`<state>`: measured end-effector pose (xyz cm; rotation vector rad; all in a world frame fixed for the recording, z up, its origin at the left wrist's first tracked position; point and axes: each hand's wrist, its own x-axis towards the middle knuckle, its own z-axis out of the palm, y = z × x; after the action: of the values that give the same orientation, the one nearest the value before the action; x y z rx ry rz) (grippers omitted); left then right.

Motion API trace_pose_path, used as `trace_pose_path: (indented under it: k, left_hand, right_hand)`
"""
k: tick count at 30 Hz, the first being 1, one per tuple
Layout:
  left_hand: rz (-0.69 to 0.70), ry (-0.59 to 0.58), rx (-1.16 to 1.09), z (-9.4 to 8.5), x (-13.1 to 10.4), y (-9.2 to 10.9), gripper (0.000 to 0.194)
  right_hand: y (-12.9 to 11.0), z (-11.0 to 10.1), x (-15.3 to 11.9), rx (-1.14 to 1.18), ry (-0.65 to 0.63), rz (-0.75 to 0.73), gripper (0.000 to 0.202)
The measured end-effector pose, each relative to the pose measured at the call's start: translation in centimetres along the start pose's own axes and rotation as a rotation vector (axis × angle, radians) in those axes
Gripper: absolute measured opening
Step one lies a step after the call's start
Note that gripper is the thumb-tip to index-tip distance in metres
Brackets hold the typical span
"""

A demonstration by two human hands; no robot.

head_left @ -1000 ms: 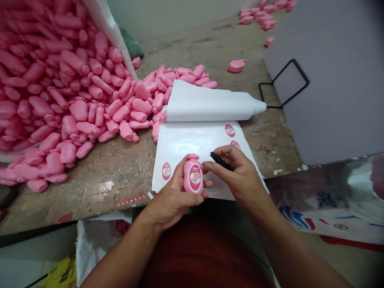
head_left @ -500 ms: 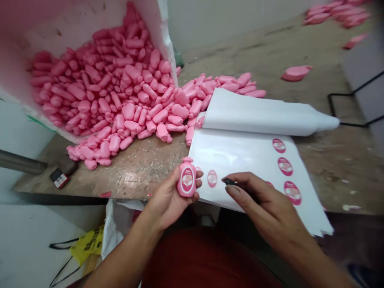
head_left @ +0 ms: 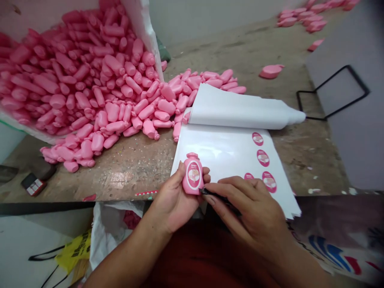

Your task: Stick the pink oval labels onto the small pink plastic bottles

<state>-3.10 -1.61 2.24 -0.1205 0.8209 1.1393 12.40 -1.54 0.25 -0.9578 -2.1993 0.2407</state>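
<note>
My left hand (head_left: 175, 196) is closed round a small pink bottle (head_left: 193, 185), keeping it upright with its front toward me. An oval label (head_left: 194, 176) with a white rim covers that front. My right hand (head_left: 252, 212) pinches a slim black tool (head_left: 216, 194), whose kind I cannot make out. The tool's tip meets the lower right edge of the bottle. Beneath both hands lies a white label sheet (head_left: 219, 148), its upper part folded back. Several oval pink stickers (head_left: 263, 158) remain along its right side; the right hand partly covers one.
A white foam box (head_left: 153, 36) tipped on its side spills pink bottles (head_left: 111, 108) onto the wooden table (head_left: 126, 168). More bottles (head_left: 303, 18) lie at the far right. A black wire handle (head_left: 333, 90) juts from the right. A black-and-red small box (head_left: 33, 185) rests at the left edge.
The black tool has come left from over the sheet to the bottle's lower edge. The bottle stays in my left hand. The whole view has shifted to the right.
</note>
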Motion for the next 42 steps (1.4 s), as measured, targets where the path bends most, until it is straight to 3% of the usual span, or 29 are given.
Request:
trace_pose_path:
  k: [6,11,25,31,34,42]
  left_hand:
    - [0.022,-0.058,0.039,-0.4,0.4,-0.1,0.031]
    - [-0.016,-0.031,0.092,-0.4,0.6,-0.2,0.036]
    - [0.014,0.033,0.127,-0.2,1.0,-0.7,0.03]
    - [-0.049,0.01,0.038,-0.1,0.8,-1.2,0.026]
    - [-0.021,0.034,0.065,0.2,0.6,-0.8,0.027]
    - [0.04,0.109,0.017,0.9,0.5,-0.8,0.025]
  right_hand:
    - [0.7,0.0,0.1,-0.034,-0.003,-0.068,0.016]
    - [1.4,0.0,0.1,-0.02,0.0,-0.132,0.016]
    - [1.5,1.3,-1.0,-0.033,-0.012,-0.069,0.031]
    - [1.7,0.9,-1.0,0.301,-0.137,0.192,0.026]
    - [1.6,0.3,-0.9,0.396,-0.152,0.243,0.022]
    - [0.8,0.1,-0.5,0.178,-0.06,0.043,0.011]
